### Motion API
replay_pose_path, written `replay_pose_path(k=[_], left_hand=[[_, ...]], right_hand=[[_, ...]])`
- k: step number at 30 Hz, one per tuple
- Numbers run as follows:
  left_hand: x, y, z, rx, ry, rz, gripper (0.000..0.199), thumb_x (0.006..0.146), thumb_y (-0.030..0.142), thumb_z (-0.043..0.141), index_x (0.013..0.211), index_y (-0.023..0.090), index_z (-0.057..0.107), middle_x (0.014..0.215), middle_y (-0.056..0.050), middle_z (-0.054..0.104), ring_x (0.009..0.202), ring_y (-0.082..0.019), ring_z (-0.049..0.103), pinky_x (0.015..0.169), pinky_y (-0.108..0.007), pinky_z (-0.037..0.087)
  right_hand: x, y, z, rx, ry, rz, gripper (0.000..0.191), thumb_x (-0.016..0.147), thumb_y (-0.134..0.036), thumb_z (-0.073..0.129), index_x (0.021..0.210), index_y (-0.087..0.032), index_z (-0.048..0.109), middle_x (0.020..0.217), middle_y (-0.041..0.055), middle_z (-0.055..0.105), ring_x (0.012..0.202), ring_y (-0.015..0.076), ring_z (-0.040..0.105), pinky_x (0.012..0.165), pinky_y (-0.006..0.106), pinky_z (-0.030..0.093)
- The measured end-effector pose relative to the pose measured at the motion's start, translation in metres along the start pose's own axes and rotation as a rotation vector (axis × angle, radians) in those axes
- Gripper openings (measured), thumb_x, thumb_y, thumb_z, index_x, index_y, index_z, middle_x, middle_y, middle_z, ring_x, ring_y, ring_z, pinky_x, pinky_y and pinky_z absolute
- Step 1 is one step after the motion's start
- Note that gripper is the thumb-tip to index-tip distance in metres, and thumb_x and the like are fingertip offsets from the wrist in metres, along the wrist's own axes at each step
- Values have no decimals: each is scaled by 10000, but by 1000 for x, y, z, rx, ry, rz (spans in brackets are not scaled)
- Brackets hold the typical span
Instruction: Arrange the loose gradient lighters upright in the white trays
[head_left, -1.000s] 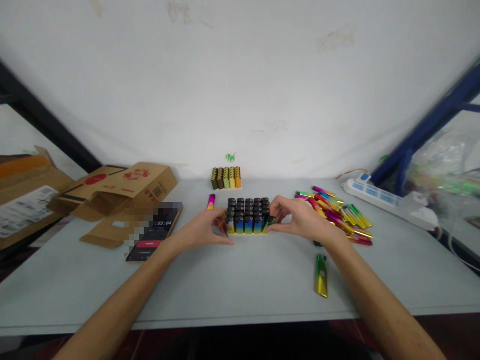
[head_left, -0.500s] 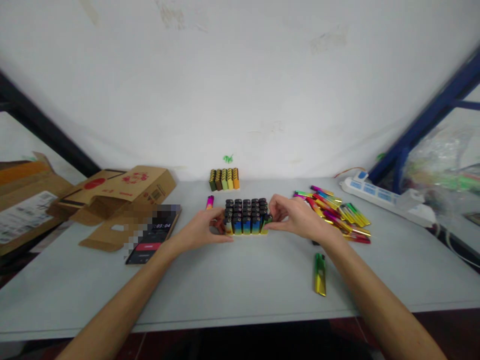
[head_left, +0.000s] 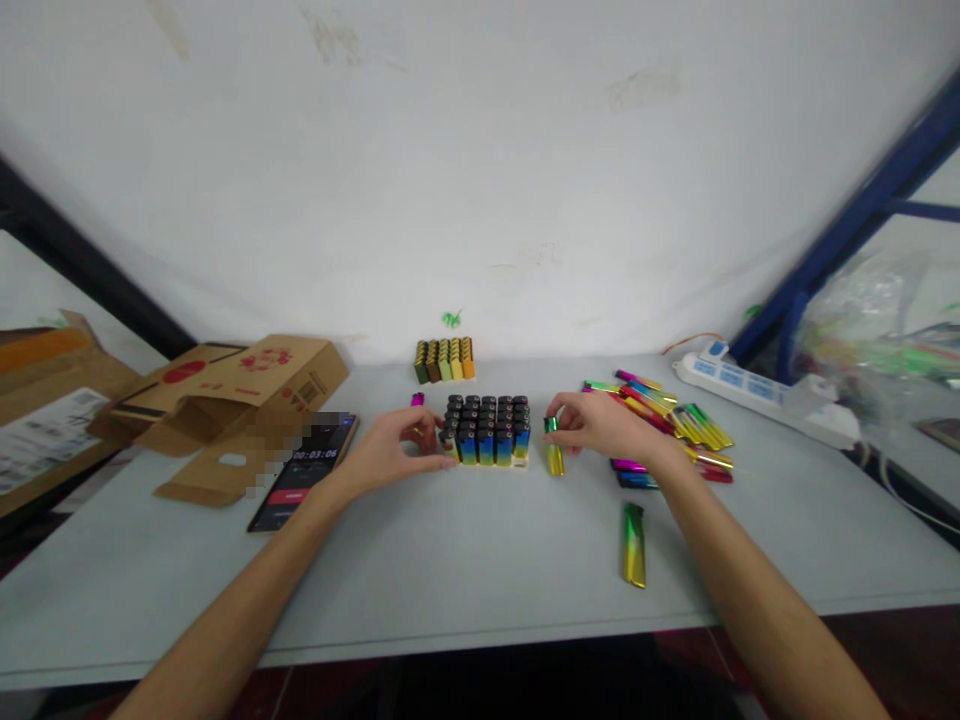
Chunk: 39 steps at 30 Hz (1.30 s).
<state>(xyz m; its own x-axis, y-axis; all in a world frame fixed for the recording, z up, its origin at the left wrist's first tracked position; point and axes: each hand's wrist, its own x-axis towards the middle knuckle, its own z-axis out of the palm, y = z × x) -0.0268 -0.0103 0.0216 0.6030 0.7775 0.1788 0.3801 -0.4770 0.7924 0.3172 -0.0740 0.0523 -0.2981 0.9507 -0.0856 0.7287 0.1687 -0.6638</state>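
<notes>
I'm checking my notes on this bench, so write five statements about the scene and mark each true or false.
1. The right hand holds a green-and-yellow lighter. True.
2. The left hand rests on the power strip. False: it is at the left end of the black-topped lighters.
3. The gold-topped lighters stand nearer the wall than the black-topped lighters. True.
4. The power strip lies on the left of the table. False: it lies on the right.
5. The phone reads 00:03:06. True.
</notes>
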Motion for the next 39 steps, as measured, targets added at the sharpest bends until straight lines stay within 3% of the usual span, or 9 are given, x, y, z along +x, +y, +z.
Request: replay_pose_path(k=[7, 10, 13, 17, 20, 26, 29, 33, 39], left_hand=[[-1, -3, -6, -38, -24, 27, 447, 739, 523, 855, 744, 171, 578, 990, -89, 710, 885, -210, 673, 839, -349, 599], [-2, -4, -11, -63, 10, 59, 483, 924, 632, 627, 797, 165, 622, 910, -83, 710, 846, -207, 663, 812, -332, 573], [-2, -2, -15, -46, 73, 73, 532, 1025, 617, 451, 900, 152, 680, 811, -66, 687, 760, -190, 629, 751, -312, 535], [-2, -3, -14, -61, 36, 54, 438, 955, 582, 611, 1052, 160, 674, 991, -91, 710, 864, -204, 655, 770, -308, 555], [-2, -7, -7, -23, -15, 70, 575, 858, 547, 740, 1285, 181, 619, 1146, -118, 700, 1006, -252, 672, 828, -349, 589], [-3, -5, 13, 211, 28, -3, 1058, 673, 547, 892, 1552, 187, 426, 1396, -170, 635, 954, -264, 686, 849, -410, 604], [-2, -3, 21, 241, 36, -34, 1071, 661, 554, 902, 1551, 188, 431, 1362, -156, 664, 987, -290, 701, 901, -450, 603], [1, -2, 29, 203, 42, -12, 1061, 680, 514, 910, 1570, 223, 412, 1480, -160, 603, 1285, -356, 623, 1102, -513, 514], [5, 2, 32, 85, 49, -10, 1159, 656, 425, 939, 1622, 247, 324, 1497, -143, 598, 1359, -345, 597, 1157, -488, 485]], right_hand=[[5, 3, 8, 20, -68, -11, 296, 891, -355, 719, 1116, -168, 673, 793, 56, 803, 695, 219, 746, 683, 331, 539], [5, 7, 7, 29, -37, -1, 417, 881, -332, 735, 1249, -171, 625, 815, 50, 805, 688, 213, 736, 682, 337, 538], [1, 6, 1, 113, 25, -39, 431, 846, -336, 782, 1221, -187, 630, 825, 39, 788, 702, 202, 729, 676, 329, 550], [-10, -7, -8, 433, 86, -143, 383, 781, -428, 859, 1002, -200, 644, 777, 10, 746, 689, 170, 707, 693, 312, 576], [-15, -19, -7, 547, 59, -169, 396, 745, -449, 891, 910, -199, 631, 722, 8, 736, 668, 166, 705, 669, 299, 576], [-9, -28, 13, 278, 105, -222, 267, 807, -363, 835, 876, -206, 630, 757, 12, 749, 700, 175, 726, 644, 279, 554], [-6, -31, 18, 133, 126, -230, 232, 810, -318, 825, 844, -212, 621, 775, 7, 750, 693, 168, 716, 646, 272, 541], [-6, -34, 19, 24, 132, -202, 194, 836, -321, 799, 847, -224, 632, 809, 12, 761, 706, 175, 714, 658, 281, 531], [-4, -33, 21, 108, 142, -134, 195, 835, -346, 789, 841, -229, 633, 781, 11, 777, 726, 195, 741, 678, 299, 551]])
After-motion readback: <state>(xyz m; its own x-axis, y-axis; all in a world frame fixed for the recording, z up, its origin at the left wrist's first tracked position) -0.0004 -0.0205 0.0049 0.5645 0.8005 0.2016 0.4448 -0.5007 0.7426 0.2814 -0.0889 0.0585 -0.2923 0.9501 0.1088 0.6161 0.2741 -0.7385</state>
